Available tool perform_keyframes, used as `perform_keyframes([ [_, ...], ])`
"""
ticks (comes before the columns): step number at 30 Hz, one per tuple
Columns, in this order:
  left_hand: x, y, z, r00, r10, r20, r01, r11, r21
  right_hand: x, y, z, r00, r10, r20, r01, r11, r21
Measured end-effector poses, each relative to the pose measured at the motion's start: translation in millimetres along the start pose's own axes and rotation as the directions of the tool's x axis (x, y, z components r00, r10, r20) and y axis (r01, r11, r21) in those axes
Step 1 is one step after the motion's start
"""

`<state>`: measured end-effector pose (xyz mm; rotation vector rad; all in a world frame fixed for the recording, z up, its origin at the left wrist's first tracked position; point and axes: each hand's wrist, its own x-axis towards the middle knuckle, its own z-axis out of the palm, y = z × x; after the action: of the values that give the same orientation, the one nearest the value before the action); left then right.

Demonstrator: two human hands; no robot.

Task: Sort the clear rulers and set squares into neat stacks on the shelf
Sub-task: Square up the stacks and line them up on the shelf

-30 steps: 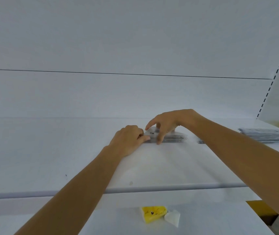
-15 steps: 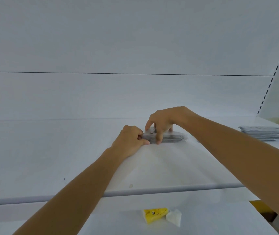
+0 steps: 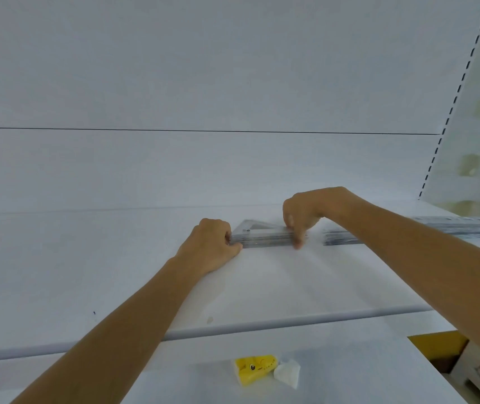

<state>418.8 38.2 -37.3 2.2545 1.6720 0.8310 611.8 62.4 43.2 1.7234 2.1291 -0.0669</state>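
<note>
A stack of clear set squares lies on the white shelf, a little right of centre. My left hand grips the stack's left end with curled fingers. My right hand comes down from above and pinches the stack's right end, fingertips on the shelf beside it. To the right lies a second stack of clear rulers, partly hidden by my right forearm, and a longer pile of rulers near the shelf's right end.
The shelf's front edge runs across below my arms. On the lower shelf sits a yellow toy-like item with a white piece beside it. A slotted upright bounds the shelf on the right. Yellow boxes stand lower right.
My right hand has shifted from the stack's left part to its right end, uncovering the top set square. My left hand stays at the left end.
</note>
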Motion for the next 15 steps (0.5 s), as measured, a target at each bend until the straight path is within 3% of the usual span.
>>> perform_keyframes([
  [15,4.6,-4.6,1.6,1.0,-0.024,0.0,0.024,0.998,-0.066,-0.1,9.8,9.9,0.997,-0.045,-0.058,0.045,0.999,-0.012],
])
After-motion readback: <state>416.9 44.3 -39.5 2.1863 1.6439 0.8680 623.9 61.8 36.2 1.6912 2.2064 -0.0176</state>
